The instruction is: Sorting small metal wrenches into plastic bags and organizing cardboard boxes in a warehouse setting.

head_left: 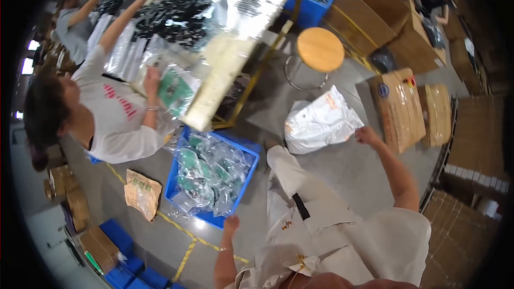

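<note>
My right hand (367,136) is closed at the right corner of a crumpled white plastic sack (321,123) and appears to pinch its edge. The sack sits on the grey floor ahead of me, bulging. To the left, my left hand (231,225) hangs with curled fingers by the near right corner of a blue bin (247,184). Whether it grips the rim, I cannot tell. Inside the bin lie many clear plastic bags (201,174) with green and whitish contents.
A co-worker (115,104) at the left holds a clear bag with a green insert (176,92) by a table (222,64) heaped with dark, shiny pieces. A round wooden stool (320,49) stands beyond the sack. Taped cartons (399,109) are at the right; a brown paper sack (142,195) lies left.
</note>
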Action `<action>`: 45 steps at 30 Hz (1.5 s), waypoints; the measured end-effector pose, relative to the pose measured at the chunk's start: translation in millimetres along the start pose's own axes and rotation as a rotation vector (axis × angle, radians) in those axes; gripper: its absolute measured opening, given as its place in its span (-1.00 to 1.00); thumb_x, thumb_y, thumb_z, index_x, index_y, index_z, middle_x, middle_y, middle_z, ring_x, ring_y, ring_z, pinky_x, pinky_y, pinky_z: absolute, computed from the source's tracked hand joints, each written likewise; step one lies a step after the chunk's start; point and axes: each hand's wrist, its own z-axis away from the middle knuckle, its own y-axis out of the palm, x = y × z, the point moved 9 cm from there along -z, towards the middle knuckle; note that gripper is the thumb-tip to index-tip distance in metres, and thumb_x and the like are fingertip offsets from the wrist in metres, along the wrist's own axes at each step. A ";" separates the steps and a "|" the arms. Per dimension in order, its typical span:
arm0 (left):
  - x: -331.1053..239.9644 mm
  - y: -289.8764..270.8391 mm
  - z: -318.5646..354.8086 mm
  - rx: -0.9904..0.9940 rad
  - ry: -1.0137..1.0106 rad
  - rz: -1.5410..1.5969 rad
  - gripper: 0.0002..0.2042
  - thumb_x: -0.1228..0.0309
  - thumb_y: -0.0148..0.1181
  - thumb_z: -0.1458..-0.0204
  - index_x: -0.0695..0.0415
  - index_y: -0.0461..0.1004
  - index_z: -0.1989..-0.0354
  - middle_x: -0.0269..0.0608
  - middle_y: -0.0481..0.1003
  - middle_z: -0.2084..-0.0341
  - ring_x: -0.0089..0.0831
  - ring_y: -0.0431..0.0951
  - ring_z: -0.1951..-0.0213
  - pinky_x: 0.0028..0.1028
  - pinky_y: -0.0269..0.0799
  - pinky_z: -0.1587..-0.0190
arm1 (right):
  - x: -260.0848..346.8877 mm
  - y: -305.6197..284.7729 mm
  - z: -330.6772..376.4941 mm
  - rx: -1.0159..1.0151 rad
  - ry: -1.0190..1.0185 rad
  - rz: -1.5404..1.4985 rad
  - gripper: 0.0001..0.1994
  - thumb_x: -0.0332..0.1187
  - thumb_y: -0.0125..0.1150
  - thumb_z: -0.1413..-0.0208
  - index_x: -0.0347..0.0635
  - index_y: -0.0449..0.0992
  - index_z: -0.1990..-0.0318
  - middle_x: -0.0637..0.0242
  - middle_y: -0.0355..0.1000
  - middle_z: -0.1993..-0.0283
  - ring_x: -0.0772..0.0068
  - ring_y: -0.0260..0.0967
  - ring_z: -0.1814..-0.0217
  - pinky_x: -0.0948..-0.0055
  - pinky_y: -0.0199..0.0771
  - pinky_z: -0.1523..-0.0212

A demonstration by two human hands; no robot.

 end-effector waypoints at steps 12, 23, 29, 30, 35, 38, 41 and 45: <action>-142.3 256.6 -130.6 0.227 0.140 -0.215 -0.77 0.35 -0.03 -0.06 0.16 0.35 0.14 -0.24 0.47 0.39 -0.51 0.49 0.41 -0.58 0.40 0.39 | -201.1 2.9 -104.1 -0.049 -0.041 0.731 -0.45 -0.19 0.24 0.23 -0.38 0.32 0.09 -0.14 0.26 0.05 -0.03 0.19 -0.04 0.24 0.21 -0.03; -207.0 599.9 -279.5 0.135 0.454 -0.633 -0.75 0.30 -0.01 0.01 0.21 0.39 0.25 0.00 0.44 0.40 -0.14 0.43 0.30 -0.37 0.33 0.25 | -288.5 -23.5 -294.7 0.453 0.019 0.978 -0.38 -0.16 0.29 0.43 -0.25 0.37 0.10 0.02 0.40 0.19 0.12 0.37 0.13 0.27 0.29 0.04; -251.3 721.4 -268.0 0.084 0.627 -1.159 -0.18 0.21 0.28 0.30 0.42 -0.02 -0.08 0.26 0.07 -0.04 0.07 0.08 -0.09 -0.26 0.17 -0.05 | -252.8 114.4 -115.3 0.479 -0.524 0.593 -0.64 -0.37 0.04 0.22 -0.32 0.33 0.18 0.09 0.42 0.31 0.13 0.39 0.25 0.20 0.34 0.23; -242.8 722.3 -259.9 0.054 0.509 -1.337 -0.13 0.18 0.29 0.32 0.39 -0.05 -0.11 0.25 0.03 -0.07 0.07 0.04 -0.12 -0.24 0.17 -0.06 | -231.2 119.4 -100.1 0.529 -0.420 0.655 -0.69 -0.41 0.02 0.21 -0.33 0.33 0.23 0.12 0.41 0.34 0.16 0.40 0.28 0.19 0.34 0.25; -207.9 659.9 -295.8 -0.102 0.134 -1.043 -0.35 0.28 0.15 0.21 0.30 0.06 -0.07 0.25 0.27 0.08 0.00 0.32 0.04 -0.21 0.28 0.06 | -193.4 111.4 -101.5 0.359 -0.498 0.592 -0.76 -0.43 0.01 0.21 -0.32 0.33 0.30 0.13 0.41 0.37 0.18 0.40 0.31 0.20 0.33 0.29; -231.9 591.5 -295.0 -0.372 0.504 -0.632 -0.73 0.48 0.05 0.19 0.39 0.37 0.30 0.18 0.46 0.47 0.07 0.46 0.33 -0.19 0.34 0.27 | -200.8 96.5 -100.2 0.347 -0.454 0.520 -0.69 -0.33 0.09 0.22 -0.30 0.33 0.27 0.12 0.40 0.35 0.16 0.40 0.30 0.18 0.33 0.29; -202.4 524.0 -287.2 -0.398 0.318 -0.415 -0.82 0.56 0.02 0.16 0.45 0.41 0.39 0.09 0.48 0.46 -0.22 0.50 0.37 -0.34 0.36 0.31 | -214.9 60.3 -108.6 0.384 -0.389 0.474 -0.43 -0.10 0.17 0.22 -0.26 0.26 0.05 0.08 0.32 0.16 0.08 0.30 0.11 0.13 0.27 0.15; -151.0 454.5 -254.8 -0.497 0.112 -0.167 -0.67 0.57 -0.02 0.12 0.40 0.30 0.11 -0.04 0.40 0.19 -0.30 0.44 0.20 -0.43 0.34 0.15 | -181.9 -62.9 -145.6 -0.367 -0.432 0.450 -0.32 -0.20 0.26 0.23 -0.31 0.13 -0.05 0.01 0.15 -0.06 0.02 0.05 -0.13 0.18 0.01 -0.12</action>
